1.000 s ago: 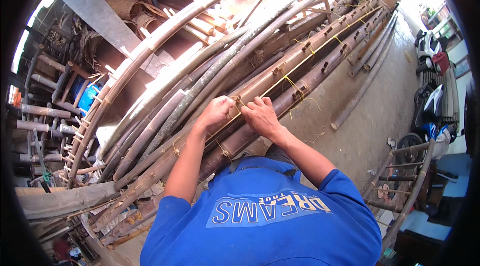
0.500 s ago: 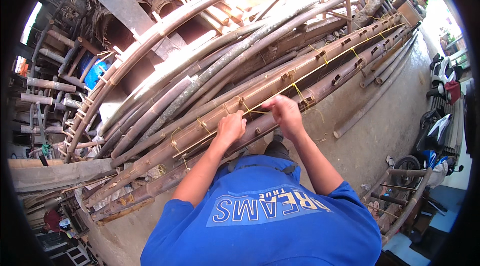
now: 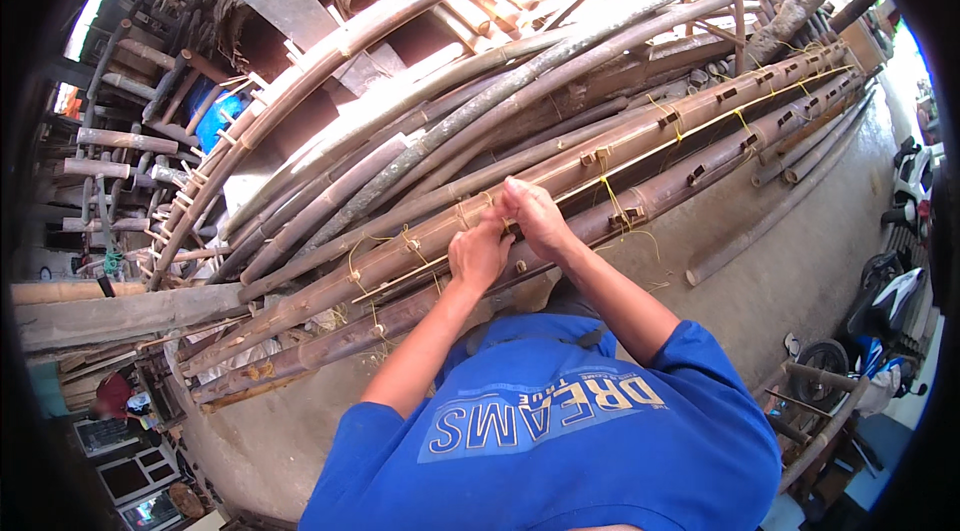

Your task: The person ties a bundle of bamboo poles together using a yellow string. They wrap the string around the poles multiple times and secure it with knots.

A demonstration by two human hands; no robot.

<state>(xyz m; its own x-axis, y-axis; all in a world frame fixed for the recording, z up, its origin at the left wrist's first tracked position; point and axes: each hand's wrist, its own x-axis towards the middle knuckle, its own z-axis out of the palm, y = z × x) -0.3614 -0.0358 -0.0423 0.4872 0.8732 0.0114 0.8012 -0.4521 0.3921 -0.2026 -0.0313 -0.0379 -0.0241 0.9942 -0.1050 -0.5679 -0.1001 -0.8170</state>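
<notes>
L hand (image 3: 478, 253) & R hand (image 3: 535, 216), both grips pinching yellow twine (image 3: 608, 193) at bamboo pole (image 3: 640, 146), fingers touching.

What we cannot see

Our left hand (image 3: 478, 253) and right hand (image 3: 535, 216) cover the tie on the bamboo pole (image 3: 640, 146), so the grip is unclear. The pole ends leave the picture. The yellow cord (image 3: 610, 193) knots are too small.

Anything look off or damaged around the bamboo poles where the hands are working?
Nothing looks damaged. Both the left hand and right hand rest on the slotted bamboo pole. Loose ends of yellow twine hang untrimmed from the ties, and one short bamboo pole lies apart on the concrete floor.
</notes>
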